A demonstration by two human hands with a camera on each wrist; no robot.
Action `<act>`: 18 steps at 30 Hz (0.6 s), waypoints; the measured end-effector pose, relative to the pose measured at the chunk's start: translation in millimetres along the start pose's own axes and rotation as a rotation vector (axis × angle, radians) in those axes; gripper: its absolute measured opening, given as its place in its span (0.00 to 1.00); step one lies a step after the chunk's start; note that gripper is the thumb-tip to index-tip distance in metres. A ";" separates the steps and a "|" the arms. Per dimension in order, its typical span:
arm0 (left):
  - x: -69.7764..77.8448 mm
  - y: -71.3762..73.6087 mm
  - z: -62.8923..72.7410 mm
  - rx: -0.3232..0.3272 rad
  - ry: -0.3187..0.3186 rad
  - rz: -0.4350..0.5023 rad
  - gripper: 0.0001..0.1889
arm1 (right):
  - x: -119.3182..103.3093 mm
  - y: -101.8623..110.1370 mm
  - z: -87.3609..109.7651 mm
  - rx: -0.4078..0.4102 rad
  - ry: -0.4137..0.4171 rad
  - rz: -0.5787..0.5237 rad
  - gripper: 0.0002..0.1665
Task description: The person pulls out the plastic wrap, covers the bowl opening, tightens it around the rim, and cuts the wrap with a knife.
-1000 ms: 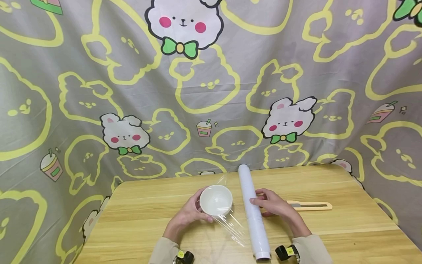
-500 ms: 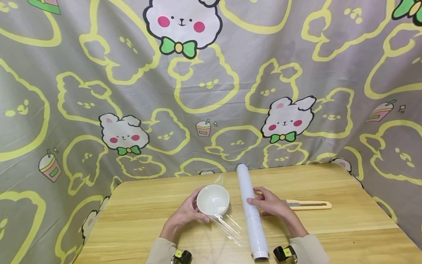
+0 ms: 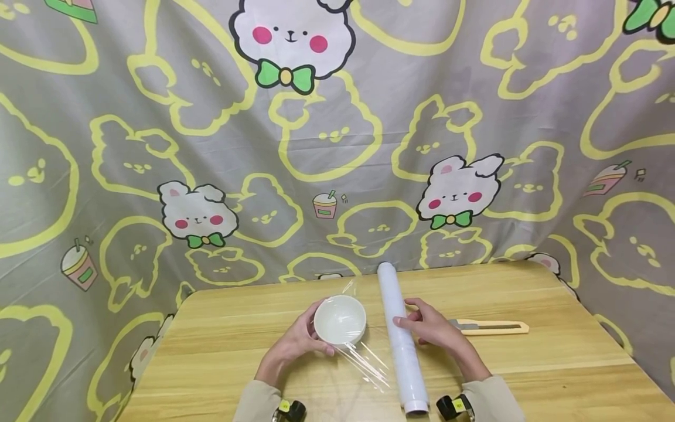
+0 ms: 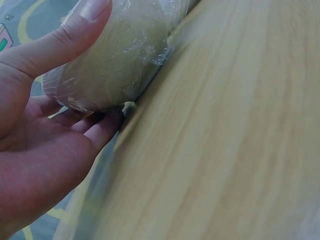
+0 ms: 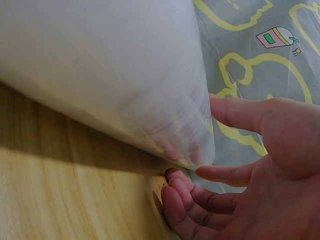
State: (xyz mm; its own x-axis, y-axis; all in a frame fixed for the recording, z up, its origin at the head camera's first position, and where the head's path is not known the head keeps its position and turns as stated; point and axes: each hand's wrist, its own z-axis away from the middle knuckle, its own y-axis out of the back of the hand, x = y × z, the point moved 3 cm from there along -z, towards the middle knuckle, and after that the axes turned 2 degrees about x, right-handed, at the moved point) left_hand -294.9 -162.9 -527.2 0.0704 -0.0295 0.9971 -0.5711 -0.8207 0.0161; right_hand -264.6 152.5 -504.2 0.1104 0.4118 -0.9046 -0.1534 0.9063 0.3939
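A small white bowl (image 3: 340, 320) sits left of centre in the head view, with clear cling film stretched over it. My left hand (image 3: 297, 344) grips its left side, thumb at the near side and fingers round the far side. In the left wrist view the film wraps wrinkled about the bowl's wall (image 4: 112, 70), and the fingers reach under its base. Film runs from the bowl to the long cling film roll (image 3: 405, 346) on its right. My right hand (image 3: 436, 327) holds that roll at mid-length, thumb on top and other fingers along its right side and low by the table.
A yellow utility knife (image 3: 493, 327) lies right of the right hand, its handle end pointing right. The wooden table (image 3: 211, 351) meets a patterned grey curtain (image 3: 364, 146) at the back. The roll's far end reaches close to that curtain.
The bowl, roll and both hands have shifted slightly left in the head view, along with a small shift of the whole picture. Both grips look the same.
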 end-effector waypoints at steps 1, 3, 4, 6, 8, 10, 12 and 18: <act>-0.2 0.0 0.0 0.002 0.002 0.002 0.62 | -0.2 -0.1 0.4 0.000 0.001 -0.002 0.44; -0.7 0.0 0.0 0.002 0.004 0.008 0.63 | -0.5 -0.5 0.9 0.000 0.006 -0.003 0.44; -1.0 0.1 0.1 0.003 0.006 0.011 0.63 | -0.7 -0.7 1.0 0.000 0.008 -0.004 0.44; -1.1 0.1 0.4 0.001 0.006 0.016 0.62 | -0.8 -1.3 1.3 -0.001 0.009 -0.006 0.43; -1.2 0.3 1.0 0.002 0.002 0.022 0.62 | -1.7 -2.0 1.3 -0.001 0.013 -0.010 0.43; -0.9 0.6 1.7 0.007 -0.002 0.024 0.62 | -3.4 -2.3 1.8 -0.004 0.019 -0.011 0.43; -0.6 0.8 2.3 0.011 -0.006 0.025 0.61 | -6.2 -1.0 2.8 -0.006 0.032 -0.004 0.43; -1.3 0.6 1.6 0.013 -0.003 0.018 0.61 | -16.7 28.2 10.0 0.024 0.174 0.109 0.34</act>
State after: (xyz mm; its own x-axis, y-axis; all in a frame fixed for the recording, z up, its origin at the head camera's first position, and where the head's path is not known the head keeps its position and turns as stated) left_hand -294.1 -164.3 -528.6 0.0629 -0.0461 0.9970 -0.5615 -0.8275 -0.0029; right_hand -261.0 172.2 -476.3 -0.0772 0.4869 -0.8700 -0.1310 0.8601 0.4930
